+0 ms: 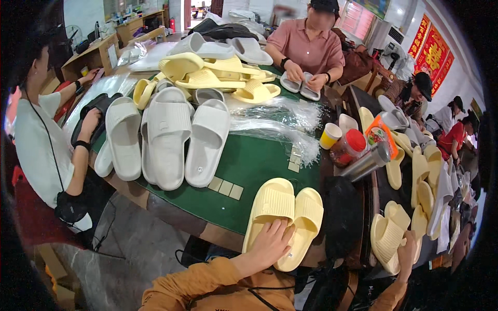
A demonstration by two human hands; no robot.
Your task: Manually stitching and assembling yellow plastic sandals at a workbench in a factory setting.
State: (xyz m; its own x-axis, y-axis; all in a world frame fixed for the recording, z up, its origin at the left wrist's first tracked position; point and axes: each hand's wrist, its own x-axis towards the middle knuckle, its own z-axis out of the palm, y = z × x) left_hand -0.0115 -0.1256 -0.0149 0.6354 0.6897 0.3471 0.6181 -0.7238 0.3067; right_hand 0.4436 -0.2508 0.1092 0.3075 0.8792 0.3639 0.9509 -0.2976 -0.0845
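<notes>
My left hand [270,241] is on a pair of yellow slippers at the table's near edge. Its fingers reach to the ribbed strap of the left yellow slipper [275,202], and the thumb side lies by the right yellow slipper [307,220]. The two slippers stand side by side, toes away from me. Off to the right, my right hand [407,250] grips another yellow slipper [386,241] by its edge. That one lies against a second yellow slipper, and part of my fingers is hidden there.
Large grey slippers [207,140] stand left on the green table mat [244,163], before a yellow slipper pile [207,78]. Clear plastic bags [275,116] lie mid-table. A jar [348,147], paper cup [330,136] and metal tumbler [365,161] stand right. Co-workers sit left and opposite, handling slippers.
</notes>
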